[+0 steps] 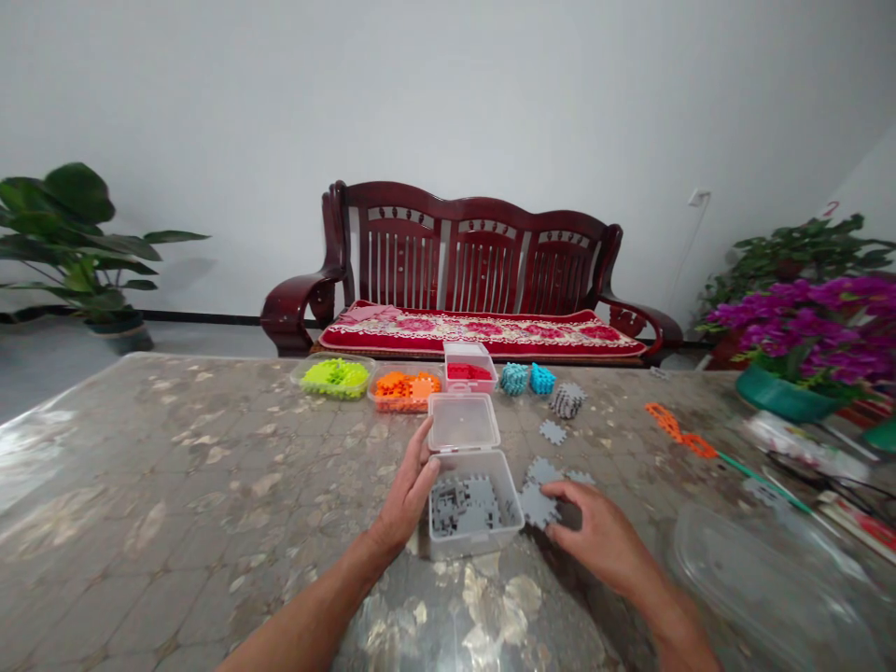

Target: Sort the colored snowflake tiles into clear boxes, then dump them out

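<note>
My left hand (412,481) grips the left side of a clear plastic box (476,541), its thumb at the rim near the hinge. The box's lid (463,422) is tipped back, away from me. Inside lie grey interlocking pieces (476,502) with notched edges. To the right of the box, my right hand (602,530) pinches a grey interlocking piece (538,506) between thumb and fingers, close to the tabletop. More grey pieces (542,469) lie just beyond it, and a single one (553,431) is farther back.
Behind the box stand containers of lime-green (336,376), orange (404,390) and red pieces (469,371). Stacks of teal (514,379), blue (541,378) and grey pieces (568,399) are beside them. A clear lid (756,579), orange linked pieces (680,431) and a flowerpot (788,397) occupy the right.
</note>
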The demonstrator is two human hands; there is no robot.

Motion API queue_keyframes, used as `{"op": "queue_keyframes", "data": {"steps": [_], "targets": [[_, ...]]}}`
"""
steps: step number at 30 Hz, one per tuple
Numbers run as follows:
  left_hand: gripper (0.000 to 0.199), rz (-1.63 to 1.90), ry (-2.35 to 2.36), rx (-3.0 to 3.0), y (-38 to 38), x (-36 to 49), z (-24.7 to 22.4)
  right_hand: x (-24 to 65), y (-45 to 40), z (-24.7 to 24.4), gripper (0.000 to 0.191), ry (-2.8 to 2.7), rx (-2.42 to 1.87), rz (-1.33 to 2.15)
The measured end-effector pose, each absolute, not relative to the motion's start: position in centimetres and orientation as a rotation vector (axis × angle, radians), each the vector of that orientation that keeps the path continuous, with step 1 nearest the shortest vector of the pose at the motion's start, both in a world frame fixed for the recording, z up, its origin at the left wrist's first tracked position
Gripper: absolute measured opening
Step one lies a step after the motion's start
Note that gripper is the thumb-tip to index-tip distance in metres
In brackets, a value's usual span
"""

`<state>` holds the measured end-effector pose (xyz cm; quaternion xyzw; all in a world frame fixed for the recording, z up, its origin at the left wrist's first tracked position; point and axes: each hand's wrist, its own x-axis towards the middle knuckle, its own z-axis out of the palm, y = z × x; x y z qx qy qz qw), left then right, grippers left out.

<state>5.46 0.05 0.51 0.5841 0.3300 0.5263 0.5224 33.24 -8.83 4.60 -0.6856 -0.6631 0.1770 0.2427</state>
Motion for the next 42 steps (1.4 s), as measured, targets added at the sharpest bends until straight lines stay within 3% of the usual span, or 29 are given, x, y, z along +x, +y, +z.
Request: {"op": "queue_keyframes", "data": {"steps": [6, 13, 18, 25, 28, 33, 42], "targets": [[0.069, 1.263, 0.810, 1.445, 0.1, 5.4, 0.4, 34.2, -8.3, 3.9, 0.037, -1.781, -1.818, 0.473], [0.068, 1.262, 0.857, 1.487, 0.2, 5.4, 0.5, 34.1, -5.3, 4.1, 0.046, -1.780, -2.024, 0.133], [0.069, 1.260, 0.842, 1.453, 0.2, 5.3, 0.5, 33.5, -5.0, 3.7, 0.047, -1.860, -2.093, 0.136], [0.069, 1.257, 0.822, 1.423, 0.3, 5.4, 0.4, 35.8, -5.5, 2.6, 0.046, -1.548, -2.093, 0.284], [0.070, 1.248, 0.806, 1.412, 0.3, 5.4, 0.2, 35.5, -5.8, 2.9, 0.044, -1.558, -2.084, 0.225], [0.070, 1.249, 0.809, 1.396, 0.2, 5.4, 0.4, 33.1, -6.1, 3.4, 0.060, -1.775, -2.048, 0.136], [0.072, 1.244, 0.825, 1.434, 0.2, 5.4, 0.7, 32.6, -6.0, 2.4, 0.054, -1.759, -2.013, 0.060]]}}
